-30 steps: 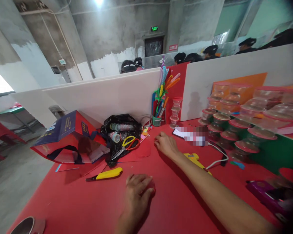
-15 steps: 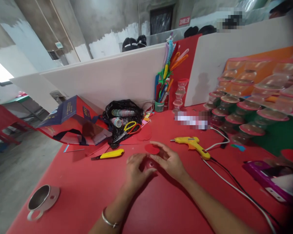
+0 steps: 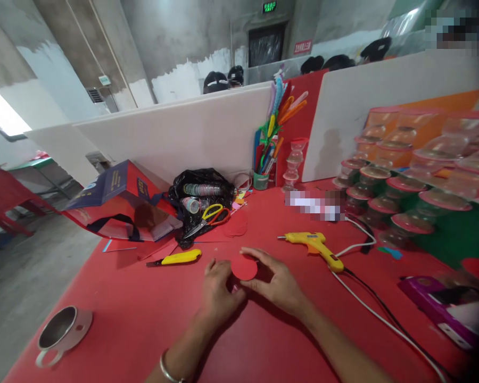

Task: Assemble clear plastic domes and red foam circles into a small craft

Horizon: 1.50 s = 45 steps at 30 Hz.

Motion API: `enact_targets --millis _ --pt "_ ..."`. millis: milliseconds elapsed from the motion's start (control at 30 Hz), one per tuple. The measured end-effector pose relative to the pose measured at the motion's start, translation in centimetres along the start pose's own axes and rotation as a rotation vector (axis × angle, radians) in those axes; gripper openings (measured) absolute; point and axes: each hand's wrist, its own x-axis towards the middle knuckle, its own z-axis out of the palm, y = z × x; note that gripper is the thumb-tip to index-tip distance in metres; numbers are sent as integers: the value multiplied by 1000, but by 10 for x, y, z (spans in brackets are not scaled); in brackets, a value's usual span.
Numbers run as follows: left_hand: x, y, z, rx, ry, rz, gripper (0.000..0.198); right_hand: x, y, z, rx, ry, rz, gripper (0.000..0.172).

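Observation:
A flat round red paper disc [image 3: 244, 267] is pinched at its edge by my right hand [image 3: 279, 281], fingers along the far side and thumb at the near side. Close against it on the left, my left hand [image 3: 220, 291] curls around a small clear plastic piece [image 3: 235, 289]. The disc lies over that piece and hides most of it. Both hands are just above the red table. To their left lies a yellow utility knife [image 3: 179, 258]; to their right, a yellow glue gun [image 3: 315, 246]. Behind the hands is another red paper piece [image 3: 236, 227].
A metal mug [image 3: 66, 330] stands near the left edge. Scissors [image 3: 207, 221] rest on a black plastic bag [image 3: 201, 181] beside a red-and-blue gift bag [image 3: 123, 205]. Stacked clear cups with red rims [image 3: 407, 186] line the right. Cords [image 3: 377, 299] cross the right side.
The red disc has come down and left over the clear piece in my left hand and now faces me more fully. My right hand moved with it. The camera view shifted slightly.

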Motion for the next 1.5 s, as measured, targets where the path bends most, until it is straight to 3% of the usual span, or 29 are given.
enact_targets --millis 200,333,500,767,967,1100,1400,1500 --pt "-3 7 -1 39 1 -22 5 -1 6 0 84 112 -25 50" --pt "-3 0 -4 8 41 -22 23 -1 3 1 167 131 61 52" --pt "-1 -3 -6 20 121 29 24 0 -3 3 235 104 150 57" --pt "-2 -5 -5 39 130 50 23 3 -1 0 -57 92 108 50" --pt "-2 -11 -2 45 148 115 25 3 12 -1 -251 147 -31 47" --pt "-3 -11 -1 37 149 127 26 3 22 -2 -355 180 -47 48" --pt "-6 -7 -1 9 118 80 29 1 30 -2 -357 124 -65 44" --pt "-7 -8 -1 5 100 61 29 1 27 -1 -337 179 -25 50"
